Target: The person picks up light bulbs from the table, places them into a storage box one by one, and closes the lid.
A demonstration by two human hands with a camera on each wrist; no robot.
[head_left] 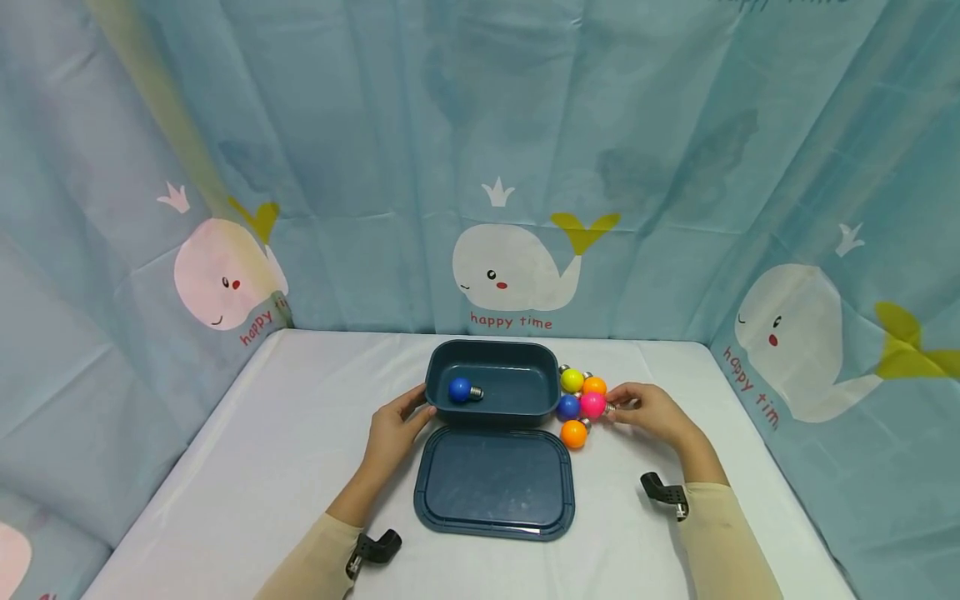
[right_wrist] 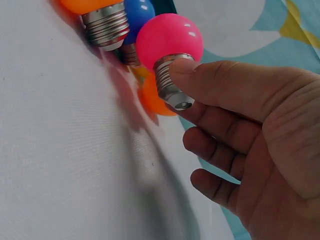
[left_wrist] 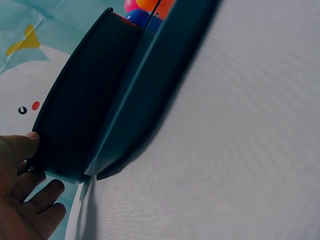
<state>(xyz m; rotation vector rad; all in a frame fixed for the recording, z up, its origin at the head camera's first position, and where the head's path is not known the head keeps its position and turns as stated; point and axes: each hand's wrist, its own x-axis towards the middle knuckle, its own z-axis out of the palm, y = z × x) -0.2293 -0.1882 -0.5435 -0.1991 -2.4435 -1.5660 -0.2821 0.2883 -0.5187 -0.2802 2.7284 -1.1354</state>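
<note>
A dark blue-green plastic box (head_left: 495, 414) stands near the back of the table with a blue light bulb (head_left: 460, 389) lying inside. My left hand (head_left: 395, 429) holds the box by its left end, thumb at the rim (left_wrist: 34, 137). Beside the box's right end, my right hand (head_left: 651, 412) pinches a pink light bulb (right_wrist: 170, 40) by its metal screw base, between thumb and forefinger. Around the pink bulb are a yellow bulb (head_left: 572, 381), another blue bulb (head_left: 567, 407), and two orange bulbs, one behind (head_left: 595, 386) and one in front (head_left: 573, 434).
A matching flat lid (head_left: 493, 483) lies on the white tabletop (head_left: 300, 467), just in front of the box. Behind and at the sides hangs a light blue cloth (head_left: 360, 250) printed with whales. Each wrist carries a black camera mount (head_left: 663, 490).
</note>
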